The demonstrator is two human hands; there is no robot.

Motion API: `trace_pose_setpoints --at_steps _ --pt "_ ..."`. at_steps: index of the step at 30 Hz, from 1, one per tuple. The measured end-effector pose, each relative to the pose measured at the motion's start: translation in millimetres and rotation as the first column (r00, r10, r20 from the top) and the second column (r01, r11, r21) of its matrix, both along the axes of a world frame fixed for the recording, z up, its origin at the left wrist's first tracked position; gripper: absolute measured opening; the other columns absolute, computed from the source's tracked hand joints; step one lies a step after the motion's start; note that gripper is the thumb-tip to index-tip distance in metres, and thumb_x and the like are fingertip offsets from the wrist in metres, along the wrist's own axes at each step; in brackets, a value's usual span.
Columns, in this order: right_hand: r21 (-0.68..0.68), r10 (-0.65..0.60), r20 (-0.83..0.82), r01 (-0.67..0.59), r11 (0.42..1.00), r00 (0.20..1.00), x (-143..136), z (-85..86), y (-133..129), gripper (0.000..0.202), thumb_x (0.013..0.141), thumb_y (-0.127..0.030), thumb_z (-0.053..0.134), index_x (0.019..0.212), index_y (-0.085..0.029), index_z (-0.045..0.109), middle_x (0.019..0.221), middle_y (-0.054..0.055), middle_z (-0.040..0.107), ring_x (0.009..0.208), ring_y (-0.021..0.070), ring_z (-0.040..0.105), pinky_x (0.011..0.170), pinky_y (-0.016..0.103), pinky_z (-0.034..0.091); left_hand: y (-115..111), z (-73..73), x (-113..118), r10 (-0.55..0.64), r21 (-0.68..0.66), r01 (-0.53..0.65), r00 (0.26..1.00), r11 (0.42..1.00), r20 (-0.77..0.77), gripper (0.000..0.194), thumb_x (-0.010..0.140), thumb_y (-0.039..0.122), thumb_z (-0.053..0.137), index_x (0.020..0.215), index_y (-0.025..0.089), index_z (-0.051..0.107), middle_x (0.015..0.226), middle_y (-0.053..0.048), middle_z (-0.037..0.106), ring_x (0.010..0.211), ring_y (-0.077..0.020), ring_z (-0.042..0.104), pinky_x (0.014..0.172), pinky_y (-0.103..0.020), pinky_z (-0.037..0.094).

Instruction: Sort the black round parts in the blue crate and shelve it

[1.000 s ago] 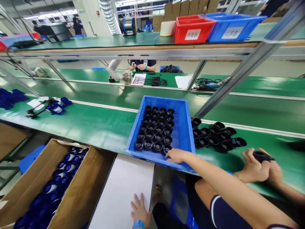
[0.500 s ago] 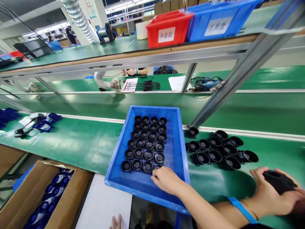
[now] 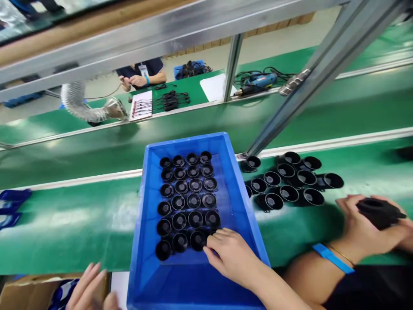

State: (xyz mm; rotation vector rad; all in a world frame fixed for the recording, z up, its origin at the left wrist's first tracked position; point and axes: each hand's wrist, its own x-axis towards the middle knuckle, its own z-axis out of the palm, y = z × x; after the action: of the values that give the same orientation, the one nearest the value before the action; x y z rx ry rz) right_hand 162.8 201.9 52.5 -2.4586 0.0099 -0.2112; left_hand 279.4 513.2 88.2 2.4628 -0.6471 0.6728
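A blue bin [image 3: 144,215] stands on the green belt and holds rows of small black cups [image 3: 187,193], open side up. My right hand [image 3: 230,256] reaches in from the lower right. Its fingers curl over the cup at the right end of the nearest row, which is mostly hidden. My left hand [image 3: 88,288] is at the bottom left, blurred, fingers apart and holding nothing, beside a cardboard box [image 3: 19,295].
Several loose black cups [image 3: 290,185] lie on the belt right of the bin. A co-worker's two hands [image 3: 361,232] hold a black part [image 3: 377,212] at the right edge. A slanted metal strut [image 3: 290,86] meets the belt behind the bin. Another person [image 3: 138,73] works across the line.
The view has tipped down and closer to the bin. My left hand rose from the white sheet to beside the box. My right hand stayed at the nearest row of cups.
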Motion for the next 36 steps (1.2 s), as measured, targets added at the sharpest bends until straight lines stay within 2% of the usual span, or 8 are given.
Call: trace_pose_setpoints --at_steps 2,4,9,15,24,28,34,36 --pt "0.113 -0.162 0.242 0.138 0.984 0.957 -8.1 8.5 -2.1 0.019 0.093 -0.016 0.056 0.074 -0.019 0.053 0.065 -0.001 0.055 0.062 0.0133 0.048 0.065 0.03 0.033 -51.8 12.9 27.4 -0.331 0.182 0.341 0.94 0.923 -0.081 0.045 0.089 0.028 0.06 0.133 0.027 0.058 0.137 -0.01 0.06 0.135 -0.0336 0.05 0.111 -0.055 0.043" --pt "0.212 -0.28 0.351 0.216 0.953 0.893 -19.8 13.3 -1.3 0.016 0.092 -0.013 0.055 0.078 -0.019 0.052 0.064 -0.001 0.05 0.062 0.0126 0.044 0.063 0.03 0.031 -128.1 12.9 43.2 -0.589 0.367 0.613 0.786 0.7 -0.19 0.041 0.093 0.031 0.06 0.133 0.029 0.058 0.142 -0.006 0.057 0.141 -0.0311 0.043 0.113 -0.051 0.041" --pt "0.28 -0.304 0.28 0.226 0.933 0.91 -45.4 8.5 8.7 0.017 0.092 -0.011 0.057 0.079 -0.02 0.05 0.062 -0.003 0.047 0.06 0.0119 0.043 0.062 0.029 0.032 -289.9 -30.0 78.6 -0.781 0.526 0.802 0.511 0.283 -0.36 0.038 0.099 0.049 0.049 0.121 0.025 0.068 0.142 -0.007 0.057 0.146 -0.0308 0.036 0.122 -0.054 0.026" --pt "0.47 -0.371 0.202 0.243 0.849 0.907 -58.3 10.1 9.7 0.014 0.093 -0.012 0.057 0.081 -0.019 0.052 0.063 -0.003 0.049 0.061 0.0114 0.045 0.062 0.029 0.034 -318.1 -68.7 105.4 -0.757 0.578 0.806 0.455 0.127 -0.468 0.049 0.096 0.055 0.049 0.109 0.014 0.071 0.113 -0.014 0.064 0.143 -0.0347 0.038 0.125 -0.056 0.017" --pt "0.479 -0.4 0.202 0.266 0.837 0.894 -52.0 9.7 12.4 0.012 0.093 -0.016 0.057 0.083 -0.02 0.052 0.063 -0.003 0.049 0.061 0.0118 0.044 0.063 0.029 0.034 -327.0 -74.1 97.4 -0.728 0.601 0.787 0.492 0.138 -0.478 0.054 0.095 0.061 0.047 0.112 0.016 0.072 0.107 -0.014 0.062 0.119 -0.0319 0.056 0.123 -0.061 0.019" --pt "0.476 -0.436 0.224 0.293 0.829 0.872 -50.4 8.7 12.6 0.014 0.094 -0.019 0.056 0.08 -0.02 0.051 0.062 -0.003 0.048 0.06 0.0115 0.043 0.062 0.029 0.032 -321.0 -82.1 105.1 -0.772 0.541 0.824 0.449 0.165 -0.449 0.045 0.096 0.052 0.05 0.121 0.018 0.067 0.119 -0.014 0.061 0.137 -0.0353 0.043 0.122 -0.062 0.019" --pt "0.453 -0.48 0.275 0.328 0.829 0.833 -63.2 7.3 16.6 0.012 0.093 -0.018 0.053 0.081 -0.02 0.05 0.061 -0.003 0.049 0.058 0.0115 0.043 0.06 0.03 0.032 -311.3 -50.6 75.6 -0.823 0.215 0.833 0.545 0.509 -0.162 0.031 0.097 0.035 0.054 0.123 0.019 0.06 0.123 -0.012 0.062 0.129 -0.0296 0.051 0.114 -0.055 0.035" --pt "0.458 -0.485 0.292 0.324 0.828 0.824 -65.5 7.1 17.9 0.012 0.093 -0.019 0.053 0.081 -0.02 0.05 0.06 -0.003 0.049 0.058 0.0117 0.044 0.059 0.029 0.033 -331.8 -26.2 55.0 -0.85 0.179 0.862 0.501 0.474 -0.165 0.025 0.096 0.034 0.057 0.119 0.022 0.061 0.118 -0.009 0.064 0.118 -0.0244 0.057 0.104 -0.045 0.044"
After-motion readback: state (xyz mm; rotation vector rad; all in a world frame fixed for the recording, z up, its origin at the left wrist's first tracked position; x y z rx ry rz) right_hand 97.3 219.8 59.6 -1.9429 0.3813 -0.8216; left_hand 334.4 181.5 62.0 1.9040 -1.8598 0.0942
